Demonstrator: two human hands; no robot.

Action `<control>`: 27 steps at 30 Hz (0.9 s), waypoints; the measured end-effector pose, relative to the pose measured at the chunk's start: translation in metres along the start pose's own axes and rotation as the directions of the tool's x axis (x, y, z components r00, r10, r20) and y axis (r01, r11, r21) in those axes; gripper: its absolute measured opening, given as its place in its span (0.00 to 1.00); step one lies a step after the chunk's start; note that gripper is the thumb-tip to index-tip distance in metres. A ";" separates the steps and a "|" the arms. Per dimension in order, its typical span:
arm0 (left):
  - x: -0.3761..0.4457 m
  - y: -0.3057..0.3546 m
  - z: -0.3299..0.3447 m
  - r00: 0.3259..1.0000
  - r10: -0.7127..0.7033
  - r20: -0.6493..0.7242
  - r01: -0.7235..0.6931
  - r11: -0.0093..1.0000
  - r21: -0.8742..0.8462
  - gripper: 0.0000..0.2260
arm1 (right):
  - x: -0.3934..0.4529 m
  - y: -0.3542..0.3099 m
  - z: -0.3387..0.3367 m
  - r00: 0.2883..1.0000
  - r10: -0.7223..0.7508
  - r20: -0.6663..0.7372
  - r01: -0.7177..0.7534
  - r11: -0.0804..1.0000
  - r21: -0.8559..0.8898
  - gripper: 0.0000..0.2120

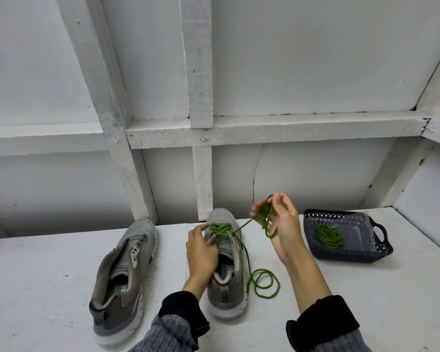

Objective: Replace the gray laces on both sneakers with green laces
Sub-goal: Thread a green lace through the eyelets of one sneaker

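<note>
Two gray sneakers stand on the white table. The left sneaker has no lace in its eyelets. The right sneaker carries a green lace crossed through its front eyelets. My left hand grips this shoe's left eyelet flap beside the tongue. My right hand is raised to the right of the shoe and holds one end of the green lace, looped around its fingers. The lace's other end lies in a loose coil on the table right of the shoe.
A dark plastic basket stands at the right, holding a second bundled green lace and a clear plastic bag. A white framed wall rises directly behind the table. Bare tabletop stretches in front of the shoes.
</note>
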State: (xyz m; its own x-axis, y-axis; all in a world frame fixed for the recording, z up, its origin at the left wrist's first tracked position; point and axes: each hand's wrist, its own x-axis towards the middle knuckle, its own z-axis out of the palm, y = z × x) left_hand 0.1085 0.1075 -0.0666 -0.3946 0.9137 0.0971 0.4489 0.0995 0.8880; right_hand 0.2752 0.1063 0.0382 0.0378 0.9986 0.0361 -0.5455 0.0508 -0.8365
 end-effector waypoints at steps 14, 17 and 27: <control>-0.002 0.003 -0.013 1.000 -0.021 0.006 0.022 0.994 -0.105 0.08 | -0.019 0.040 -0.055 0.785 0.479 -0.394 -0.436 -0.024 -0.899 0.06; -0.004 0.004 -0.013 0.999 -0.033 -0.001 0.032 0.994 -0.100 0.08 | -0.023 0.039 -0.059 0.709 0.567 -0.420 -0.286 -0.313 -0.906 0.08; -0.004 0.005 -0.007 0.998 -0.063 0.000 0.063 0.997 -0.053 0.09 | -0.010 0.045 -0.060 0.826 0.441 -0.351 -0.116 -0.476 -0.872 0.35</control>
State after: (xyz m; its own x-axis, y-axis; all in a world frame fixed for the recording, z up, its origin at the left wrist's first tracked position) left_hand 0.1066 0.1010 -0.0593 -0.4219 0.9057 0.0405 0.3799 0.1361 0.9150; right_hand 0.3006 0.0983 -0.0332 0.0844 0.8433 -0.5308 0.9851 -0.1507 -0.0829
